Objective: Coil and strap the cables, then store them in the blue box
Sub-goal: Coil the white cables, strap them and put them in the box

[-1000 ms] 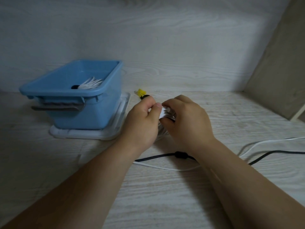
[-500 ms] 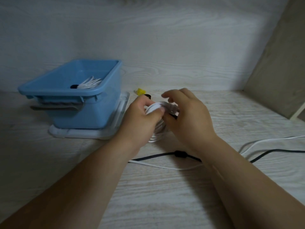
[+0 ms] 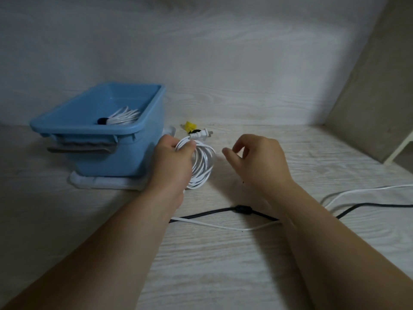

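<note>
White coil (image 3: 202, 167) gripped in left hand (image 3: 174, 163), just right of the box (image 3: 116, 157).
Right hand (image 3: 257, 163) hangs loosely curled beside it, holding nothing. Second coil (image 3: 125, 116) lies in the box; black cable (image 3: 212, 212) lies on the surface (image 3: 223, 269).

The left hand (image 3: 173, 162) covers the near side of the white cable coil (image 3: 202, 166), so the loops in its grip cannot be counted. The fingertips (image 3: 226, 151) of the right hand (image 3: 257, 163) are blurred. The strapped white bundle (image 3: 125, 116) in the blue box (image 3: 143, 151) is half hidden behind the box's front rim. The black cable (image 3: 210, 213) and the loose white cable (image 3: 223, 226) pass under the right forearm and run off the right edge. The yellow item (image 3: 189, 125) behind the plug (image 3: 201, 135) is too small to identify.
</note>
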